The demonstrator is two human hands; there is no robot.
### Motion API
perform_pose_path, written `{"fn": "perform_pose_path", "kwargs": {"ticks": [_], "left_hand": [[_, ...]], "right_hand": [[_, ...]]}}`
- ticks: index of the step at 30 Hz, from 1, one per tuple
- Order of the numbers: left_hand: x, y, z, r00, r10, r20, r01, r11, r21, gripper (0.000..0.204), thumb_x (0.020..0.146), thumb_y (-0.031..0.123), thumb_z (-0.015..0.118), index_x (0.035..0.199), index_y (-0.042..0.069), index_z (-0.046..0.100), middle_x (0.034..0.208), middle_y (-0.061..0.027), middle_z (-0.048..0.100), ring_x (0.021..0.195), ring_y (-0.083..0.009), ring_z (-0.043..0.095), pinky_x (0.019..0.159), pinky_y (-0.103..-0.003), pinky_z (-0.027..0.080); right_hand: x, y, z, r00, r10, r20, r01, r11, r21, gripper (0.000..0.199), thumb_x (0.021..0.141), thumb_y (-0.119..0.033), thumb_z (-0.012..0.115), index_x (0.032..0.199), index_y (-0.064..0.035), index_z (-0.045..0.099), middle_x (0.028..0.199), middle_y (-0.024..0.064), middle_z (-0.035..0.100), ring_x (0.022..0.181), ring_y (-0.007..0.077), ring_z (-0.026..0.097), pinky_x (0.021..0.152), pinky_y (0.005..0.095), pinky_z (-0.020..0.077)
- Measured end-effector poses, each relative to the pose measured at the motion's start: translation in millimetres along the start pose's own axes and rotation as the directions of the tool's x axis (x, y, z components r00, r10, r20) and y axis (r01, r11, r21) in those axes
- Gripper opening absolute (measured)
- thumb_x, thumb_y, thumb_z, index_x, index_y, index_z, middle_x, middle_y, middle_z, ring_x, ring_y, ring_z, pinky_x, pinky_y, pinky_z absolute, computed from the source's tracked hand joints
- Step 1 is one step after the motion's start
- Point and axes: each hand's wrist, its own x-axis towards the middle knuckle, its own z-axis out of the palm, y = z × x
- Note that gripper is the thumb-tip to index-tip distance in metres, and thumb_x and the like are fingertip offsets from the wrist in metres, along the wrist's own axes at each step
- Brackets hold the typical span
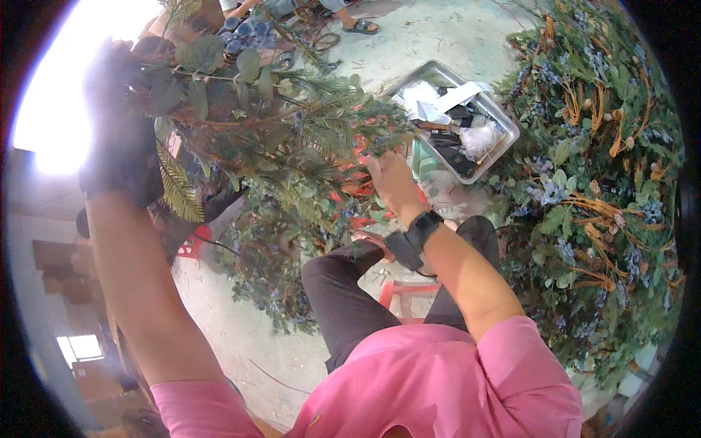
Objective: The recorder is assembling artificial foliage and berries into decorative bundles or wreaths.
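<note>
Left hand (pixel 120 157) raised, dark against glare, grip unclear, beside artificial greenery bouquet (pixel 270 131), right hand (pixel 391 182) closed on its stems, metal tray (pixel 456 117) beyond, foliage pile (pixel 591 182) at right.

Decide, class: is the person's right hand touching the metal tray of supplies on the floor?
Apart. The head view shows the right hand in the green foliage bundle, with bare floor and a green object between it and the metal tray.
</note>
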Motion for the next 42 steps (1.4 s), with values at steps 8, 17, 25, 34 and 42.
{"fn": "perform_pose_path", "kwargs": {"ticks": [8, 17, 25, 34, 42], "left_hand": [[-10, 7, 3, 1.0, 0.009, -0.02, -0.008, 0.999, 0.037, 0.025, 0.078, 0.007, 0.064, 0.089, -0.003, 0.044, 0.083, -0.0153, 0.058, 0.079, -0.024, 0.062, 0.071, -0.031, 0.052], [-19, 10, 1, 0.994, 0.105, -0.029, -0.097, 0.974, 0.205, 0.025, 0.078, 0.009, 0.064, 0.089, -0.003, 0.045, 0.082, -0.0163, 0.059, 0.077, -0.0236, 0.062, 0.07, -0.032, 0.052], [-34, 21, -1, 0.988, 0.135, 0.074, -0.148, 0.963, 0.225, 0.022, 0.079, 0.008, 0.061, 0.089, -0.004, 0.046, 0.082, -0.0165, 0.06, 0.076, -0.0249, 0.062, 0.069, -0.034, 0.052], [-18, 3, -4, 0.995, 0.104, 0.005, -0.091, 0.843, 0.531, 0.024, 0.079, 0.012, 0.06, 0.095, -0.005, 0.053, 0.089, -0.016, 0.062, 0.079, -0.0252, 0.062, 0.072, -0.034, 0.049], [-19, 20, 30, 0.942, 0.334, -0.031, -0.195, 0.62, 0.76, 0.01, 0.079, 0.012, 0.055, 0.089, 0.01, 0.053, 0.078, -0.0067, 0.056, 0.069, -0.0209, 0.055, 0.056, -0.032, 0.045]], "right_hand": [[9, 8, 17, 0.975, 0.214, -0.064, -0.192, 0.95, 0.247, 0.022, 0.08, -0.014, 0.056, 0.098, -0.0022, 0.054, 0.087, 0.0194, 0.057, 0.084, 0.0379, 0.054, 0.072, 0.0447, 0.043], [25, -2, 10, 0.992, -0.129, -0.012, 0.122, 0.963, -0.241, 0.019, 0.075, -0.007, 0.056, 0.092, -0.0024, 0.058, 0.093, 0.0126, 0.054, 0.09, 0.0322, 0.052, 0.074, 0.0425, 0.0435], [23, -24, -19, 0.803, -0.466, 0.372, 0.596, 0.655, -0.465, 0.012, 0.073, -0.011, 0.053, 0.078, -0.0089, 0.064, 0.09, 0.0067, 0.056, 0.088, 0.0217, 0.055, 0.076, 0.0325, 0.0408], [30, -59, -27, 0.778, -0.077, 0.623, 0.497, 0.681, -0.537, 0.014, 0.073, -0.015, 0.055, 0.078, -0.0048, 0.064, 0.08, 0.0088, 0.06, 0.083, 0.023, 0.058, 0.065, 0.0343, 0.0449], [35, -35, -32, 0.803, -0.328, 0.498, 0.596, 0.46, -0.658, 0.013, 0.075, -0.018, 0.055, 0.084, -0.0116, 0.063, 0.084, 0.006, 0.06, 0.087, 0.0214, 0.054, 0.068, 0.033, 0.0416]]}}
